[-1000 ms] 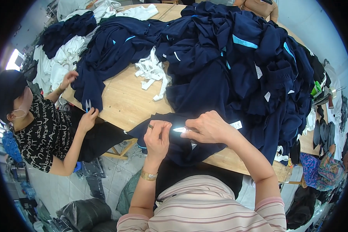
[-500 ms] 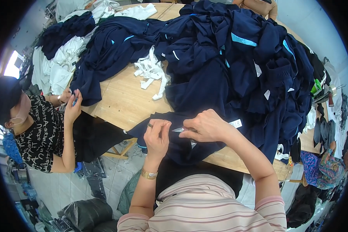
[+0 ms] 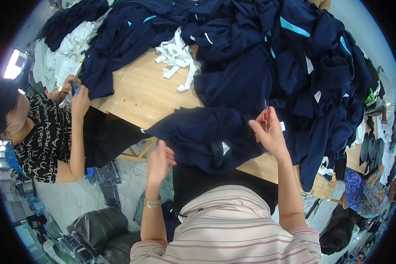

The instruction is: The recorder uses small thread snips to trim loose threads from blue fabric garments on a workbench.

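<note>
At the wooden table (image 3: 134, 94), gripping red-handled snips (image 3: 266, 115) in the right hand (image 3: 271, 133) and pointing them safely away from the blurred, seemingly empty left hand (image 3: 159, 159).

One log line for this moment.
right hand: holding red-handled metal snips | left hand: blurred, near navy fabric garment | white fabric strips: on pale wooden table

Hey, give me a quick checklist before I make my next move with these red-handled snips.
1. Red-handled snips in your right hand: ok, tip pointing away from you.
2. Snip blades closed: cannot tell, too small.
3. Left hand clear of the blades: ok, well off to the left.
4. Near navy garment smoothed flat: not ok, rumpled.
5. White fabric strips off that garment: ok, lying beyond it.
6. Loose threads: cannot tell.
</note>
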`<action>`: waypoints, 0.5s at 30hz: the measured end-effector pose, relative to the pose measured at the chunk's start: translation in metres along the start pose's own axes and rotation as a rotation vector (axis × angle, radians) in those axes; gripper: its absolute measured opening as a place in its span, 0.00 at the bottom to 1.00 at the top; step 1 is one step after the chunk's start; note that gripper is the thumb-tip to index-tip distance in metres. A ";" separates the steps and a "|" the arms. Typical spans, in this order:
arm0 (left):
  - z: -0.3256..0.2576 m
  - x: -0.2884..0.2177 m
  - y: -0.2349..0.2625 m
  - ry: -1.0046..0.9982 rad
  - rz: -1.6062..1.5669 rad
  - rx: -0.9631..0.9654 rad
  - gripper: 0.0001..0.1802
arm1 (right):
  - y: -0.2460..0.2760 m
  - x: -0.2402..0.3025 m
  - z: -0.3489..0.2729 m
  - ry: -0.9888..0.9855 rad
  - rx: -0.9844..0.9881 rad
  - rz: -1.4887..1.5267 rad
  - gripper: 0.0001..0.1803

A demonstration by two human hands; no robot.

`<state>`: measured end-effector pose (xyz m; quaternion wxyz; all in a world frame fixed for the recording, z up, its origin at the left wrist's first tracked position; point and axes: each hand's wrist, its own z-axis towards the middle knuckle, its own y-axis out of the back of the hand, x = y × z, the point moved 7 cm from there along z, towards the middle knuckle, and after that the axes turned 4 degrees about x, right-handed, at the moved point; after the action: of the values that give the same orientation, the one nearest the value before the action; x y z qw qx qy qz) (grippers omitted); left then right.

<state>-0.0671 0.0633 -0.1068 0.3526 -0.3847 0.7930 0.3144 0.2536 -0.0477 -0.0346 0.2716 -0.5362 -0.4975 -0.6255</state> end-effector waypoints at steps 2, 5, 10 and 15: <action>-0.012 0.020 -0.032 0.115 0.118 0.201 0.33 | 0.000 -0.009 -0.014 -0.041 -0.055 0.069 0.16; -0.028 0.025 -0.067 0.133 0.069 0.376 0.33 | 0.000 -0.024 -0.044 -0.133 -0.167 0.150 0.16; -0.027 0.040 -0.097 0.199 -0.209 0.464 0.21 | -0.015 -0.061 -0.096 -0.305 -0.174 -0.039 0.18; -0.030 0.035 -0.118 0.155 -0.675 0.598 0.12 | -0.051 -0.080 -0.112 -0.377 -0.121 0.170 0.19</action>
<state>0.0060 -0.0336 -0.1446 0.4705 -0.5252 0.7033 -0.0906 0.1866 -0.1470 -0.1193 0.1929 -0.6991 -0.4537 -0.5178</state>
